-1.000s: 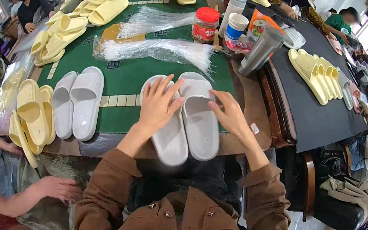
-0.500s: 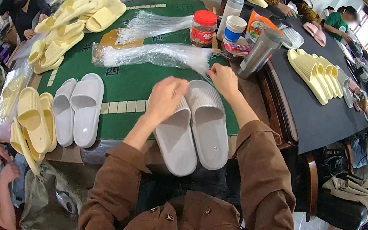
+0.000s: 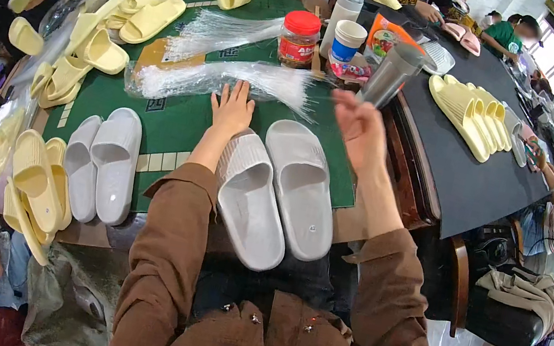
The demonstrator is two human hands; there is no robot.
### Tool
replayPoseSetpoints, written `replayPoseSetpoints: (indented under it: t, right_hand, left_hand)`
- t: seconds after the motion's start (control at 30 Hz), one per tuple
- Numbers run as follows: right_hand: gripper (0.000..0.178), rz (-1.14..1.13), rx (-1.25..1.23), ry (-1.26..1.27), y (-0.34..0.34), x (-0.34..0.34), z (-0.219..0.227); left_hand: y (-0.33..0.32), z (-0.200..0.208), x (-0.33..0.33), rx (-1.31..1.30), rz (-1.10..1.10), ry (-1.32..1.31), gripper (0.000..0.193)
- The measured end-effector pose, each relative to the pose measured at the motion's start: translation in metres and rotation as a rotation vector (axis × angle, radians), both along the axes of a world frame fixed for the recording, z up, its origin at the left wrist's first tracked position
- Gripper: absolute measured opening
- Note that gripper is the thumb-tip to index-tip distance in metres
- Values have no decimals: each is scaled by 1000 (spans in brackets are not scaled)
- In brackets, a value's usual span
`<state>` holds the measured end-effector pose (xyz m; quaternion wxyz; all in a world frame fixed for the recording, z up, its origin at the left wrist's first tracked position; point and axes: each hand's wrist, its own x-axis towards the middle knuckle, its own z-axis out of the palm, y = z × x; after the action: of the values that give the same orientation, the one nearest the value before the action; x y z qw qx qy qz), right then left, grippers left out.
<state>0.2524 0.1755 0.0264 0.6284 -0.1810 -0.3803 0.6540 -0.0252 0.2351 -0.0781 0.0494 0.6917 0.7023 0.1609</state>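
Off the grey slippers and out to the far side goes the left hand (image 3: 230,111), while the right hand (image 3: 360,130) swings up and right, away from the strand ends! Across the middle, the green mat (image 3: 181,130) carries it all, the black-covered table (image 3: 435,156) off to the right. Front and centre, the near grey slippers (image 3: 252,206) stand side by side, sole down, long axis near to far, heels at the near edge. Just beyond them, the bundle of clear strips (image 3: 189,83) runs left to right in its loose wrap, square across the slippers' line. And here's the relation that matters: that bundle lies on the far side of the left hand, its frayed ends pointing right, so the left hand is nearer its middle and the right hand nearer its tips. Now the hands themselves: left is flat and wide, fingers spread, fingertips at the bundle's near edge, nothing seen in its grasp. Right hangs in the air, half curled and blurred; whether it pinches a strand, I cannot tell.
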Motion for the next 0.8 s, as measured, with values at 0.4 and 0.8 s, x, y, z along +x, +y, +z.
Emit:
replayPoseSetpoints:
  t: [0.4,0.8]
  right_hand:
    - [9,-372,241,258,-78,130,92]
    - [31,-451,272,-261,-144,107,106]
  left_hand:
    - [-4,12,-18,-133,-55,-24,58]
    - [-28,42,-4,-1,-38,-32,53]
